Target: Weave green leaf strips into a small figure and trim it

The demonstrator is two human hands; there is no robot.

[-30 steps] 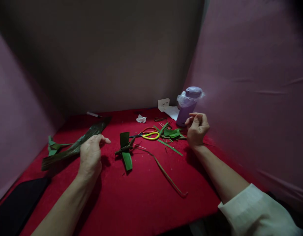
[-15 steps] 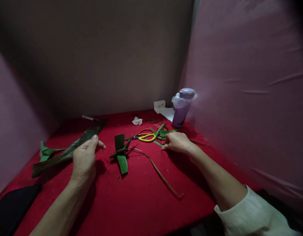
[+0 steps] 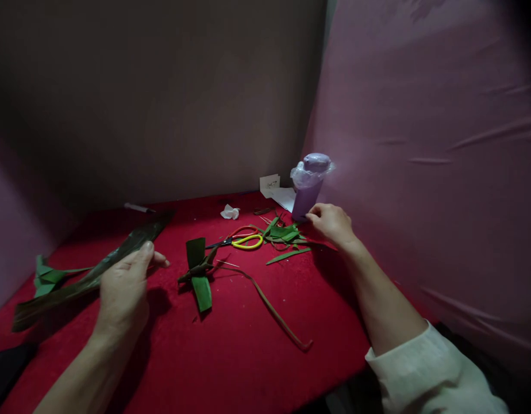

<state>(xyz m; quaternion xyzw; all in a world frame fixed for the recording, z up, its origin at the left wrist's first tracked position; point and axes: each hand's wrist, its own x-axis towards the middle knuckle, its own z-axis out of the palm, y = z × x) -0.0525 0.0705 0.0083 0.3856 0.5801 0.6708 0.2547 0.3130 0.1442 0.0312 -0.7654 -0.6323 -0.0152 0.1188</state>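
Observation:
My left hand lies at the near edge of a long dark leaf on the red table, its fingers curled round the leaf and the thumb sticking out. My right hand is farther back, beside the foot of a purple bottle capped with clear plastic. Its fingers are curled in a pinch, and what they hold is too small to see. Between the hands lie a folded green leaf piece, yellow-and-red-handled scissors and a small heap of green leaf strips.
A long brown strip curves across the middle of the table. A folded green leaf lies at far left and a black object at the near left corner. A pen, a tissue and white paper sit at the back. Pink fabric walls close in both sides.
My right hand dropped from the air to the leaf strips, then drew back to the foot of the bottle. My left hand stayed on the long leaf. The view swung right.

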